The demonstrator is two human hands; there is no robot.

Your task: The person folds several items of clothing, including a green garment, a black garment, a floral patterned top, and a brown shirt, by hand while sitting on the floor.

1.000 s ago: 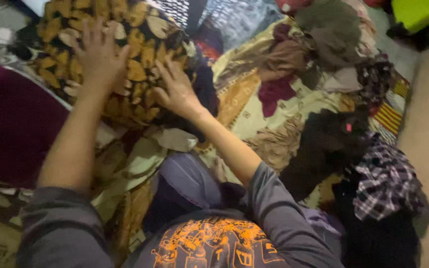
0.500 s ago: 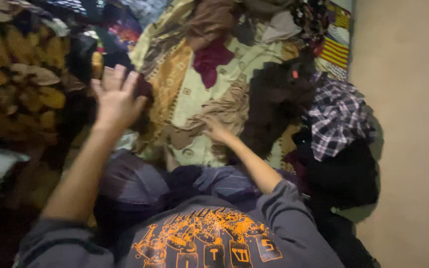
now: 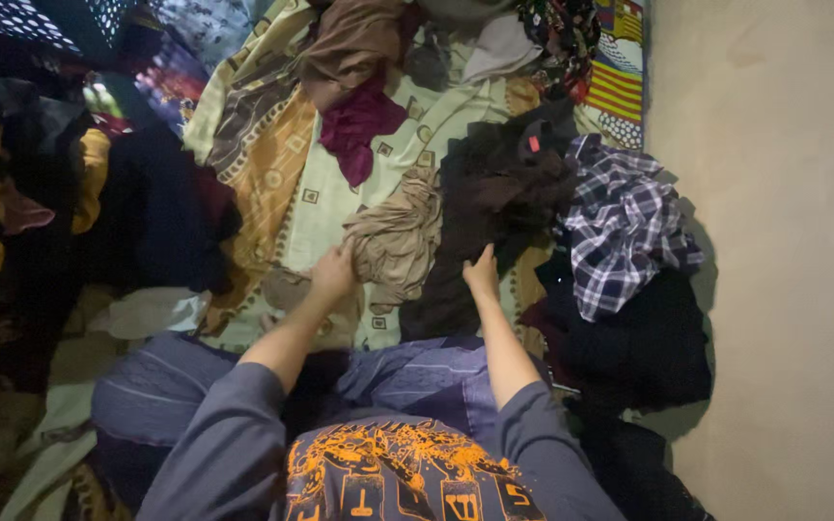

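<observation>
A crumpled tan garment is gripped at its lower left edge by the left hand, the fingers closed on the cloth. The right hand is laid on a dark brown garment just beside it; whether those fingers are pinching the cloth cannot be told. Both garments are spread on a cream and orange patterned sheet over the floor, near the person's folded knees. A plaid shirt is heaped toward the sheet's right edge, against a beige wall. A maroon cloth is seen further up the sheet.
</observation>
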